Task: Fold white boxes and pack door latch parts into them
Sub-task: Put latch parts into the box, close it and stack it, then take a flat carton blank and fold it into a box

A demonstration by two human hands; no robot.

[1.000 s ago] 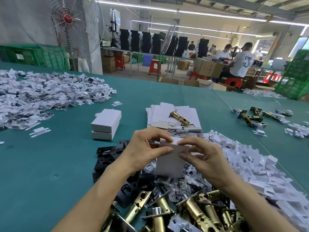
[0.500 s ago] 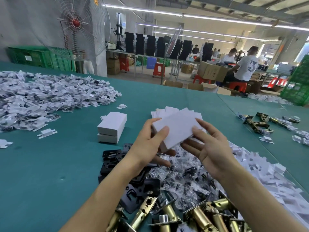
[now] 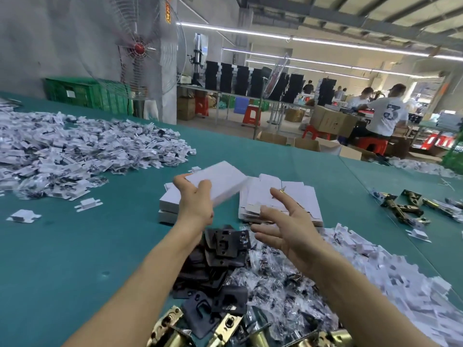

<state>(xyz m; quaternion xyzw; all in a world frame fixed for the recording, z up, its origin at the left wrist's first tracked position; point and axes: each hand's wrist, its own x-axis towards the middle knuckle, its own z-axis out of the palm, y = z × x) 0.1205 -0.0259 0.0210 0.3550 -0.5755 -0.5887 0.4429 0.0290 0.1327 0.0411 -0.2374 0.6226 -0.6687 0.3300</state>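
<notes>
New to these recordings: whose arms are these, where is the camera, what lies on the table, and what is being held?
No machine here: a person works bare-handed, filmed by a camera on their own head looking down. The left hand grips a closed white box above finished boxes. The right hand is open and empty, over flat box blanks. On the green table lie black plates, bagged parts, brass latches and heaps of white card pieces.

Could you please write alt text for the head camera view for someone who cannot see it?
A person's left hand holds a closed white box over two finished boxes on a green table; the right hand hovers open by flat box blanks. Black plates and brass latches lie nearest the camera.
</notes>
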